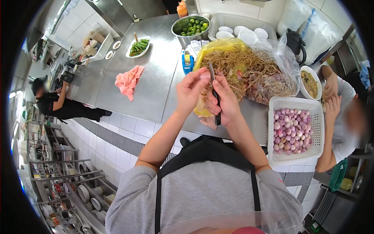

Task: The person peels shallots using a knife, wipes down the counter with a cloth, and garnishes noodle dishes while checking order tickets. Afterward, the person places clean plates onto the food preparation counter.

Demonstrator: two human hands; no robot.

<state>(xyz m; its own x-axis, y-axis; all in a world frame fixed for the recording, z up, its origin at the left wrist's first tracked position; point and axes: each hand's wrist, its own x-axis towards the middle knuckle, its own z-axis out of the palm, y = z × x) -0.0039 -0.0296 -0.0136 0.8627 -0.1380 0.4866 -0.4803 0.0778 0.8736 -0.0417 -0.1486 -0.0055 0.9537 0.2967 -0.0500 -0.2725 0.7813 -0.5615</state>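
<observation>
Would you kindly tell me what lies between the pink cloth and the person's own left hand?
In the head view, only a bare stretch of steel counter shows between the pink cloth and the left hand.

Right of the steel pot point(189, 40) of limes point(195, 26) stands a crate point(243, 21) of white bowls point(247, 36), and left of it a dish point(136, 56) of green beans point(139, 47).
</observation>
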